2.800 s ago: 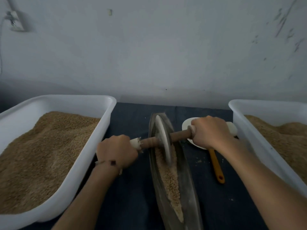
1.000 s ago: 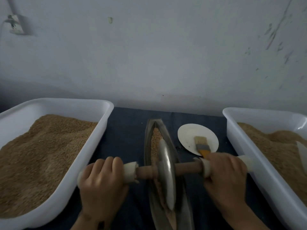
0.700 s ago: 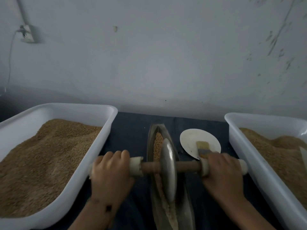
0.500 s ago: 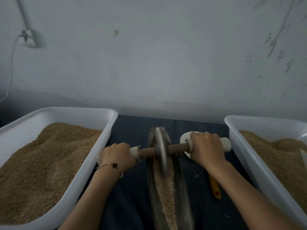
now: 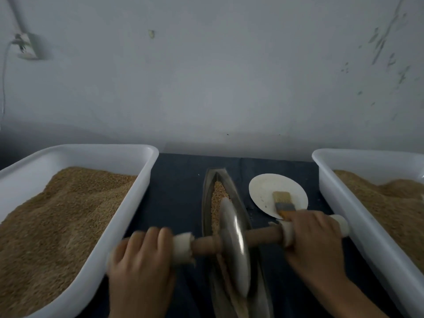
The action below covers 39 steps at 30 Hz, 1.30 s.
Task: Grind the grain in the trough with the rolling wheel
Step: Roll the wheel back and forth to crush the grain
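At our far left a white tub [image 5: 140,191] holds grain. Our left hand [image 5: 140,260] curls around the wheel's left handle [image 5: 181,247]. The rolling wheel [image 5: 234,246] stands in the narrow trough [image 5: 231,189], grain [image 5: 215,203] lying beyond it. Our right hand [image 5: 312,239] grips the right handle, near a brush [image 5: 283,200] on a plate [image 5: 261,187]. Another white tub [image 5: 332,193] sits rightmost.

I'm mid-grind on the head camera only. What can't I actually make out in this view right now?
- Near end of the trough: cut off by the bottom edge, and the wheel hides the grain beneath it.
- Left hand: motion-blurred, so finger detail on the handle is unclear.
- Brush handle: hidden behind the right hand.
- Both tubs: outer ends cut off by the frame sides.
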{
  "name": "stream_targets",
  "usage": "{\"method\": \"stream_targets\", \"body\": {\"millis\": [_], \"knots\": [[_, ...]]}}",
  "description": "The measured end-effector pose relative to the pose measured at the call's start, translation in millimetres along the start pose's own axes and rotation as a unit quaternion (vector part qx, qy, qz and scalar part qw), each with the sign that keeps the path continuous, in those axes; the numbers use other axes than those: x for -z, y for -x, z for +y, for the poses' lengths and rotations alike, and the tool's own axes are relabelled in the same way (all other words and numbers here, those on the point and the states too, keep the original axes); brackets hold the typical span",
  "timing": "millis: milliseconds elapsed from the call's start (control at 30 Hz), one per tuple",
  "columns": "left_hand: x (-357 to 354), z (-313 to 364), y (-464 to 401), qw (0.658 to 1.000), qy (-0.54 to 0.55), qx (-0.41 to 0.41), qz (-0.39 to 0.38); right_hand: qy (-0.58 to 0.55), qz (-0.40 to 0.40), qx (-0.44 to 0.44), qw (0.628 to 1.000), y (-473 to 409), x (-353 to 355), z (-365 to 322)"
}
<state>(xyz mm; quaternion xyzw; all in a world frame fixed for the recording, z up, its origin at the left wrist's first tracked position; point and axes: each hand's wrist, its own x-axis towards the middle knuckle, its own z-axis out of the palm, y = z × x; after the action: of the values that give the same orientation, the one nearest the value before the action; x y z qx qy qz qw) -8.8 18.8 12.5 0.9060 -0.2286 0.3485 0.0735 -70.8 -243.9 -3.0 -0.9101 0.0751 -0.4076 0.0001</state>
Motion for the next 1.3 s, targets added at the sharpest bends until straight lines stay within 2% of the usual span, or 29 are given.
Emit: {"method": "stream_targets", "body": {"millis": [100, 200, 267, 333, 467, 533, 600, 633, 700, 867, 967, 1067, 1167, 1300], "knots": [[-15, 1, -58, 0.979, -0.051, 0.042, -0.193, 0.019, -0.103, -0.023, 0.994, -42, -22, 5], [-40, -4, -109, 0.956, -0.055, 0.076, -0.277, 0.054, -0.228, -0.043, 0.971, -83, -41, 12], [-45, -2, -125, 0.944, -0.06, 0.081, -0.315, 0.052, -0.271, -0.06, 0.959, -92, -47, 13], [-39, 5, -118, 0.955, -0.069, 0.08, -0.278, 0.045, -0.264, -0.083, 0.96, -82, -40, 9], [-5, 15, -52, 0.987, -0.058, 0.059, -0.14, 0.031, -0.179, -0.088, 0.979, -20, -5, -3], [8, 9, -12, 0.997, 0.0, 0.043, -0.068, 0.029, -0.078, -0.029, 0.996, 13, 17, -4], [17, 3, 19, 0.998, 0.014, 0.045, -0.041, 0.046, 0.013, 0.043, 0.998, 30, 38, -6], [20, 1, 26, 0.998, 0.013, 0.051, -0.045, 0.044, 0.031, 0.055, 0.997, 30, 45, -7], [21, 0, 27, 0.996, 0.021, 0.06, -0.062, 0.027, 0.016, 0.04, 0.999, 20, 47, -9], [-11, -3, -18, 0.997, 0.039, 0.029, -0.054, 0.011, -0.104, -0.028, 0.994, -19, 6, -7], [-38, -6, -61, 0.994, 0.02, 0.06, -0.084, 0.064, -0.159, -0.064, 0.983, -62, -30, -2], [-61, -8, -96, 0.988, 0.003, 0.106, -0.111, 0.096, -0.146, -0.094, 0.98, -92, -52, -5], [-66, -7, -94, 0.988, 0.005, 0.119, -0.097, 0.09, -0.143, -0.106, 0.98, -92, -48, -13], [-43, -7, -49, 0.986, 0.051, 0.109, -0.114, 0.089, -0.111, -0.045, 0.989, -51, -13, -19]]}}
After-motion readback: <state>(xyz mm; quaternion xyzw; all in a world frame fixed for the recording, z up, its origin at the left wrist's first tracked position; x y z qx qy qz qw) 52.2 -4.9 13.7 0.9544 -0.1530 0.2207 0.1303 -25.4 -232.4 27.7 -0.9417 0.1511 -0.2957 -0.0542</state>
